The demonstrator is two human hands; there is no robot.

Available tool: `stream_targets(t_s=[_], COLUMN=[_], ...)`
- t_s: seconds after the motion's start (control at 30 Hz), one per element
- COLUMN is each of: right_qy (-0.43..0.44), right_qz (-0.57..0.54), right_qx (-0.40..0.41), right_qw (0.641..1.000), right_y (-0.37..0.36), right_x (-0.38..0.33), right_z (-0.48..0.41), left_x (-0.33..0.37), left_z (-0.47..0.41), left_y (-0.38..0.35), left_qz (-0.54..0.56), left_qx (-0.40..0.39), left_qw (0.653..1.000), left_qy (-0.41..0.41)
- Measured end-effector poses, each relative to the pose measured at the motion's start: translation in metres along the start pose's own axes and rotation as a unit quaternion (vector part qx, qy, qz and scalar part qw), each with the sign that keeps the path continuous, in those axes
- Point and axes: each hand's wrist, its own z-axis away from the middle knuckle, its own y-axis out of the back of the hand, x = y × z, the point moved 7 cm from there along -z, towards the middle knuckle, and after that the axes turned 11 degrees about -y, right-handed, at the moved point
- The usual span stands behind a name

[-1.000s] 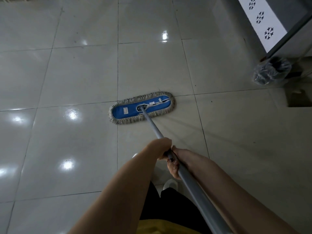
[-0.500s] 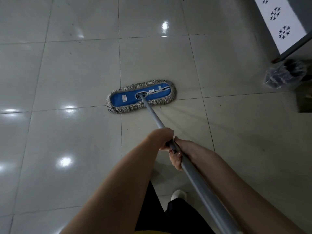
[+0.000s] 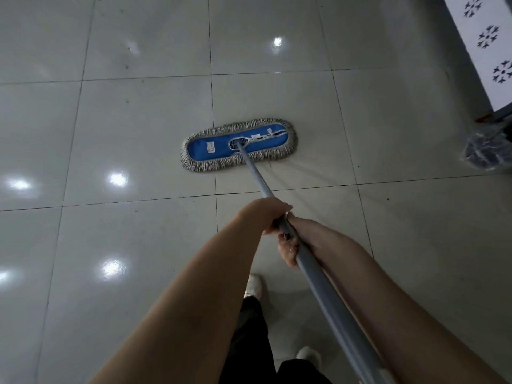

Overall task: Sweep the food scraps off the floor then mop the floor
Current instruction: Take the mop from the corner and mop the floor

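Floor: glossy grey tiled floor point(image 3: 138, 120); judging by it, you are at the mopping stage.
Mop: flat blue mop head with grey fringe point(image 3: 210, 148) lies ahead of you, across a tile joint point(image 3: 212, 101).
Pole: grey metal pole point(image 3: 256, 174); push in straight overlapping lanes, head pressed flat.
Hands: left hand point(image 3: 266, 214) and right hand point(image 3: 289, 249) both wrap the pole, close together.

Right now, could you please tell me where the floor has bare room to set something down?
Bare tiles lie left of the mop head, and beyond it. It is crowded at right, where a bagged bundle sits below the patterned panel, and near the shoes, where the left hand and right hand grip the handle.
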Motion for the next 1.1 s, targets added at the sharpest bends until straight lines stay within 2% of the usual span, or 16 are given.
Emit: stream_targets(t_s=[0.1,0.3,0.57,0.83,1.1], right_qy=[-0.006,-0.005,-0.015,-0.038,-0.056], right_qz=[-0.013,0.001,0.054,0.107,0.150], right_qx=[0.014,0.036,-0.011,-0.022,-0.031], right_qw=[1.000,0.999,0.998,0.993,0.987], right_y=[0.003,0.021,0.071,0.116,0.126], right_x=[0.002,0.018,0.087,0.169,0.229], right_z=[0.000,-0.003,0.012,0.024,0.024], left_x=[-0.001,-0.020,-0.079,-0.152,-0.204], left_z=[0.002,0.018,0.055,0.104,0.155], left_y=[0.000,-0.020,-0.073,-0.122,-0.132], left_qz=[0.029,0.169,0.119,0.160,0.168], left_qx=[-0.001,0.009,0.045,0.080,0.106], left_qw=[1.000,0.985,0.992,0.984,0.980], left_qy=[0.000,-0.024,-0.012,-0.020,0.016])
